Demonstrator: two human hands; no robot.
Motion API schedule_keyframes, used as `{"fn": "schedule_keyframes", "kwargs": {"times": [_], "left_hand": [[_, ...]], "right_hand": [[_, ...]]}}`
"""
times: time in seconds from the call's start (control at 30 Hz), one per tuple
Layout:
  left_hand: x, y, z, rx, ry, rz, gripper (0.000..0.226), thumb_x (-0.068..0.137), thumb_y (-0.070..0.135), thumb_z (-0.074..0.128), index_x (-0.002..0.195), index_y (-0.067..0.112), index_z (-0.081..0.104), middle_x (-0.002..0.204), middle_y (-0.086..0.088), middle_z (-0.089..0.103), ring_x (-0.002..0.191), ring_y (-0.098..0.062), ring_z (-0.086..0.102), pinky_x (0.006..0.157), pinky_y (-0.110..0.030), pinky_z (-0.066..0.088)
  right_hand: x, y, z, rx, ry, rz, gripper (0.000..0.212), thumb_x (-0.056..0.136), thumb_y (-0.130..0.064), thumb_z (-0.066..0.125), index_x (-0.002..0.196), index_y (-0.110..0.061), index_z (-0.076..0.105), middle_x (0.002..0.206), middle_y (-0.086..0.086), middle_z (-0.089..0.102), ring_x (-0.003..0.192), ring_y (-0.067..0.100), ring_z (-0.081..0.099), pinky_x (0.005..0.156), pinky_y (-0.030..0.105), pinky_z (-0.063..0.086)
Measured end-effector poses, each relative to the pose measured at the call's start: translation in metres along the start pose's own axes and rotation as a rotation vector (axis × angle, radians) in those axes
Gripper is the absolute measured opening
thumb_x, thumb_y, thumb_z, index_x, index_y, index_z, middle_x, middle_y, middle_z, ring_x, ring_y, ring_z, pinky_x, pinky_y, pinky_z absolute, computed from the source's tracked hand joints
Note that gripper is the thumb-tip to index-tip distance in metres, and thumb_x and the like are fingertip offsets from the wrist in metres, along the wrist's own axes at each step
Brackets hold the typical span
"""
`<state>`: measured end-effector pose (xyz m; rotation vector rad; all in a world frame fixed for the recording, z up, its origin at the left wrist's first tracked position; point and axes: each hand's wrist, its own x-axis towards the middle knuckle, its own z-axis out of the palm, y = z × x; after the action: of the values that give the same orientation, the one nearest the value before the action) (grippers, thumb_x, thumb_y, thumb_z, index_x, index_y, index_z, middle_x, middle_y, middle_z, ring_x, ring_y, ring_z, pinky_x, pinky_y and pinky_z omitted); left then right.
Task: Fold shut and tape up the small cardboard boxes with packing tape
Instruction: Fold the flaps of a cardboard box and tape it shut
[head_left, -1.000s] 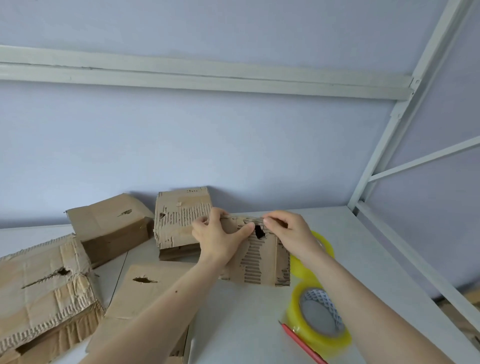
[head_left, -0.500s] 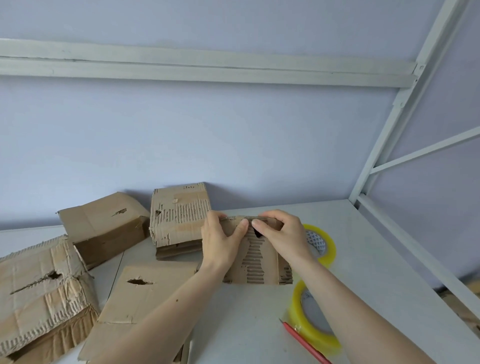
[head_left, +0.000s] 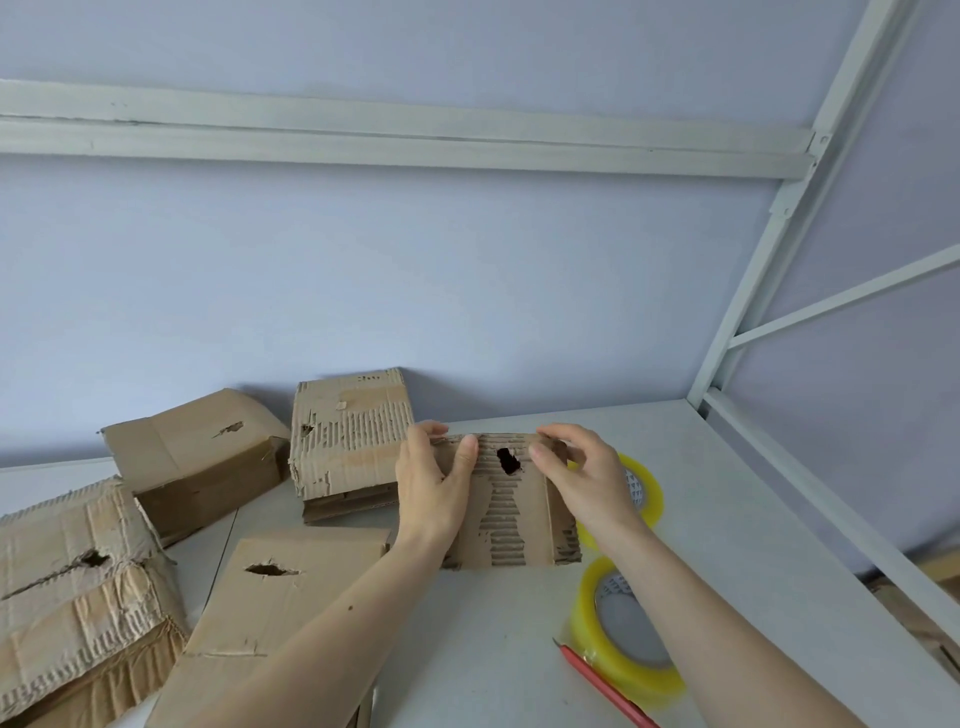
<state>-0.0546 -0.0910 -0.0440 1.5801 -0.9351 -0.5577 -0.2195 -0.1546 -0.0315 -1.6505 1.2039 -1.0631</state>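
Cardboard, worn: small box (head_left: 511, 512), centre frame on table (head_left: 727, 493). Left hand (head_left: 434, 480) and right hand (head_left: 584, 475) pinch its top edge. Risk: torn, holed facing may rip or spring open; tape roll (head_left: 626, 631) lower right, unreached.

- The small box (head_left: 511, 512): its left face is covered by the left hand (head_left: 434, 486); its far side and interior are out of sight.
- The far tape roll (head_left: 641, 491): the right hand (head_left: 584, 475) and wrist mask most of it; only a yellow arc shows.
- The near tape roll (head_left: 626, 631): the right forearm crosses its right part.
- The red pen (head_left: 605, 688): the lower picture edge cuts it off.
- The torn box (head_left: 67, 608): the left and lower edges crop it.
- The flat box (head_left: 270, 613): the left forearm and the lower edge hide its near end.
- Print on the tape cores: too small to read.
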Motion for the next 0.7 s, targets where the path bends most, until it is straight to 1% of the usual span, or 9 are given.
{"fn": "schedule_keyframes", "kwargs": {"times": [0.07,0.13,0.2,0.27,0.37,0.47,0.53,0.63,0.7], "left_hand": [[-0.005,0.005,0.001,0.079,-0.036,0.049,0.048,0.082,0.046,0.077,0.118,0.036,0.046,0.12,0.007,0.046,0.116,-0.014,0.041,0.096,-0.03,0.037],[-0.009,0.006,0.002,0.138,-0.06,0.052,0.058,0.075,0.046,0.083,0.12,0.034,0.048,0.12,0.005,0.041,0.117,-0.013,0.036,0.092,-0.026,0.032],[-0.008,0.005,0.003,0.139,-0.063,0.03,0.051,0.077,0.046,0.082,0.115,0.032,0.051,0.119,0.003,0.04,0.12,-0.017,0.035,0.093,-0.027,0.031],[-0.007,0.003,0.003,0.122,-0.065,0.024,0.044,0.081,0.045,0.079,0.113,0.031,0.053,0.117,0.003,0.039,0.12,-0.018,0.033,0.095,-0.027,0.029],[-0.007,0.003,0.005,0.118,-0.052,0.038,0.036,0.086,0.04,0.075,0.113,0.028,0.054,0.115,0.003,0.039,0.117,-0.017,0.032,0.095,-0.025,0.026],[-0.007,0.003,0.005,0.097,-0.051,0.04,0.031,0.09,0.036,0.072,0.114,0.026,0.055,0.116,0.003,0.039,0.117,-0.016,0.032,0.096,-0.025,0.025],[-0.007,0.002,0.005,0.087,-0.05,0.041,0.028,0.092,0.036,0.069,0.115,0.026,0.056,0.118,0.002,0.04,0.119,-0.016,0.032,0.096,-0.026,0.025],[-0.009,0.002,0.006,0.1,-0.048,0.054,0.027,0.094,0.037,0.067,0.116,0.026,0.056,0.12,0.0,0.039,0.12,-0.016,0.031,0.098,-0.025,0.024],[-0.01,0.002,0.007,0.101,-0.035,0.057,0.026,0.094,0.038,0.066,0.116,0.027,0.055,0.121,0.0,0.039,0.12,-0.016,0.031,0.098,-0.024,0.023]], "right_hand": [[-0.004,0.001,0.005,-0.004,0.006,-0.003,0.019,0.088,-0.033,0.076,0.103,-0.039,0.066,0.109,-0.016,0.069,0.105,0.005,0.062,0.095,0.036,0.053],[-0.006,0.001,0.011,0.016,0.027,0.006,0.019,0.087,-0.033,0.077,0.103,-0.036,0.067,0.106,-0.015,0.069,0.102,0.006,0.064,0.092,0.036,0.054],[-0.007,0.001,0.015,0.035,0.039,0.022,0.023,0.087,-0.031,0.077,0.109,-0.032,0.068,0.108,-0.013,0.069,0.104,0.008,0.064,0.093,0.037,0.055],[-0.008,0.002,0.016,0.073,-0.001,0.057,0.033,0.085,-0.028,0.078,0.116,-0.031,0.066,0.112,-0.011,0.068,0.107,0.009,0.064,0.094,0.036,0.055],[-0.013,0.007,0.016,0.062,-0.062,0.068,0.063,0.068,-0.036,0.086,0.125,-0.036,0.06,0.12,-0.01,0.063,0.111,0.004,0.06,0.097,0.034,0.053],[-0.014,0.01,0.02,0.005,-0.036,0.043,0.073,0.054,-0.047,0.086,0.121,-0.038,0.059,0.119,-0.011,0.063,0.11,0.005,0.06,0.095,0.034,0.053],[-0.013,0.008,0.02,0.016,-0.014,0.047,0.066,0.055,-0.05,0.084,0.117,-0.039,0.061,0.115,-0.011,0.065,0.108,0.007,0.062,0.094,0.037,0.054],[-0.011,0.004,0.02,0.125,0.047,0.052,0.029,0.074,-0.037,0.083,0.1,-0.036,0.069,0.101,-0.01,0.072,0.098,0.01,0.067,0.091,0.043,0.056],[-0.009,0.002,0.022,0.141,0.092,0.036,0.01,0.085,-0.033,0.077,0.093,-0.034,0.071,0.095,-0.012,0.073,0.095,0.01,0.068,0.09,0.044,0.055]]}}
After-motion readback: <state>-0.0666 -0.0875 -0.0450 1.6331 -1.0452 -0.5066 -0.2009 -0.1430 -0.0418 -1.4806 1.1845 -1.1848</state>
